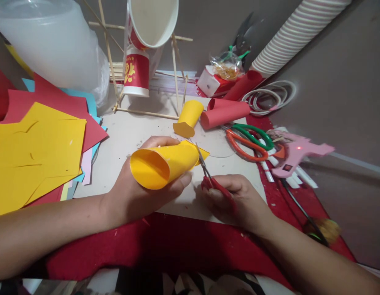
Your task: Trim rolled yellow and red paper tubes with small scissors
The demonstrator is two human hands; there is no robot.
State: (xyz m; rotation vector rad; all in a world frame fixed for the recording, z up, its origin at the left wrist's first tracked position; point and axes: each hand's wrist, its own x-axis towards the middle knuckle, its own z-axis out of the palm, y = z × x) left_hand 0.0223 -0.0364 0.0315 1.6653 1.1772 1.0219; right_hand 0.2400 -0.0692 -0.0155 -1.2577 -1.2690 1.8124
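My left hand is wrapped round a yellow paper tube, whose wide open end faces me. At the tube's far end a pointed yellow flap sticks out to the right. My right hand grips small red-handled scissors, their blades up against that flap. How far the blades are apart is hard to make out. Just beyond, a shorter yellow paper roll with a curved cut edge lies on the pale board.
Yellow card sheets lie on coloured paper at left. Behind stand a stick frame and paper cups. Red paper rolls, orange-and-green-handled scissors and a pink glue gun with its cord are at right.
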